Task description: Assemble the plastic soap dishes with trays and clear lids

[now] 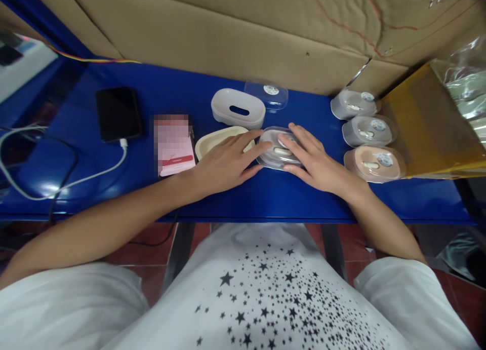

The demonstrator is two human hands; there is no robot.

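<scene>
Head view, clock set: the covered box is the middle, 12 points away from the person.
Covered box [270, 160]: sits on the blue table [224, 203] between the two hands, with a clear lid [277, 164] and a pale oblong piece [282, 151] showing near its middle.
Left hand [231, 162]: comes in from 8 o'clock; fingers slightly spread, the tips at the box's 9 o'clock end, thumb apart on the near side; how firmly they press, I cannot tell.
Right hand [317, 162]: comes in from 4 o'clock; fingers spread over the top and far edge, thumb at the near edge; pressure cannot be told either.
Cream dish [207, 143]: at 9 o'clock, partly hidden by the left hand.
White box [243, 121]: uncovered at 10 o'clock, a dark slot [239, 110] inside.
Loose lid [279, 99]: clear, between 11 and 12, just beside the white box.
Three lidded boxes [368, 130]: in a row from 2 to 3 o'clock, the nearest one peach.
Carton [429, 132]: beyond that row, around 3.
Pink-screened phone [174, 160]: at 9, past the dish.
Black device [118, 114]: farther out, between 9 and 10, with a white cable [93, 175] plugged in.
</scene>
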